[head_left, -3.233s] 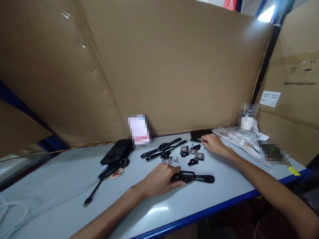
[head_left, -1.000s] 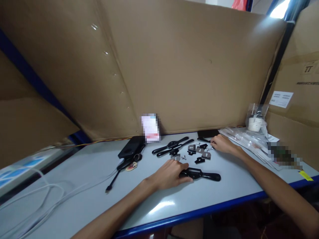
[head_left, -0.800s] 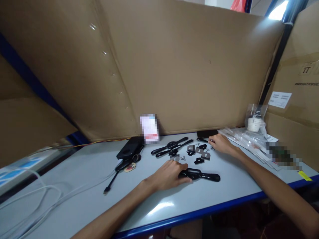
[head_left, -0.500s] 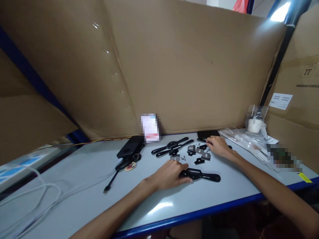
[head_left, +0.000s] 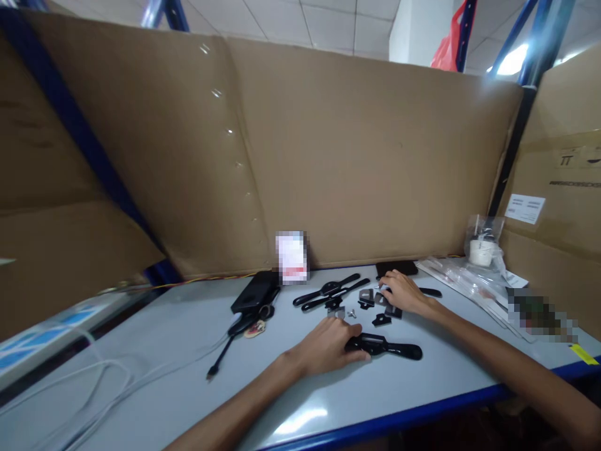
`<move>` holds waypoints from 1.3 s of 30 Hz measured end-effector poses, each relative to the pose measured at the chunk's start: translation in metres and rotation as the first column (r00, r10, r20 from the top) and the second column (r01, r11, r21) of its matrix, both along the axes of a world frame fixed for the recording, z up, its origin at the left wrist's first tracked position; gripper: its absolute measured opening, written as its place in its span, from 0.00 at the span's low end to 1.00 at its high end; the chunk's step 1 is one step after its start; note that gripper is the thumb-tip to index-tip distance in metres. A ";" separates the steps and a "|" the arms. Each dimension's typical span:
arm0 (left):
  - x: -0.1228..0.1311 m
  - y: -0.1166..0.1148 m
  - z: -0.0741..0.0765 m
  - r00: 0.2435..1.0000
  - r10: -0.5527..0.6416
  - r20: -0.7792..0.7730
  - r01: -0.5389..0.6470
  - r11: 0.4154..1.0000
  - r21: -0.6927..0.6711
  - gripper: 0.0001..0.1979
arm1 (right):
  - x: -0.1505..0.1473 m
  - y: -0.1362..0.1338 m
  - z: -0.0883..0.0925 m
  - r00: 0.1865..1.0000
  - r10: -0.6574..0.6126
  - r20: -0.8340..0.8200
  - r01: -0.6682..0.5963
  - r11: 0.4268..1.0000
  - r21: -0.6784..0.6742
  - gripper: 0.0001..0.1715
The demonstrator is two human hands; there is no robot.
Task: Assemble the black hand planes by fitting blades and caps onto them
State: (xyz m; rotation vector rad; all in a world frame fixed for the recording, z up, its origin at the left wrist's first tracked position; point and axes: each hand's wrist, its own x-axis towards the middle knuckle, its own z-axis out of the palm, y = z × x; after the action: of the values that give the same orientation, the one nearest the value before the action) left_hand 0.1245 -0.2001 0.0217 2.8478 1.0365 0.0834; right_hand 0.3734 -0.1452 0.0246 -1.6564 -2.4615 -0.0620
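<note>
A blue edge (head_left: 399, 418) bounds the grey worktop (head_left: 267, 394) at 6 o'clock. Beyond it, the left hand (head_left: 331, 347) grips one end of a black two-handled tool (head_left: 387, 347) between thumb and fingers; the long axis lies nearly 9 to 3, its free handle pointing just past 3. At the tool's 1 o'clock, the right hand (head_left: 404, 293) bends over small plates (head_left: 382, 320); whether it pinches anything, I cannot tell. Brown cardboard (head_left: 366, 156) stands at 12, ceiling tiles (head_left: 323, 26) above.
</note>
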 end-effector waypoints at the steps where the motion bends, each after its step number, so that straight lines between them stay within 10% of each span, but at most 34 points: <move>1: 0.000 0.000 0.000 1.000 -0.006 0.006 0.006 1.000 0.006 0.25 | -0.003 0.003 0.000 1.000 0.012 0.010 -0.012 1.000 0.005 0.14; 12: -0.001 0.000 0.003 0.999 -0.009 -0.035 0.011 0.999 0.047 0.27 | -0.008 0.034 -0.026 0.999 0.008 0.049 -0.011 0.997 0.072 0.14; 39: -0.007 0.003 -0.001 1.000 0.016 -0.003 -0.016 1.000 -0.011 0.26 | 0.019 0.011 0.009 0.970 -0.038 -0.238 0.074 0.987 0.143 0.12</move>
State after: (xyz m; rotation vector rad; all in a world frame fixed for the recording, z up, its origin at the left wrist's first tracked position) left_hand 0.1176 -0.1973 0.0207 2.8311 1.0571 0.0754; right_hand 0.3920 -0.1346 0.0338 -1.5713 -2.1795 -0.0544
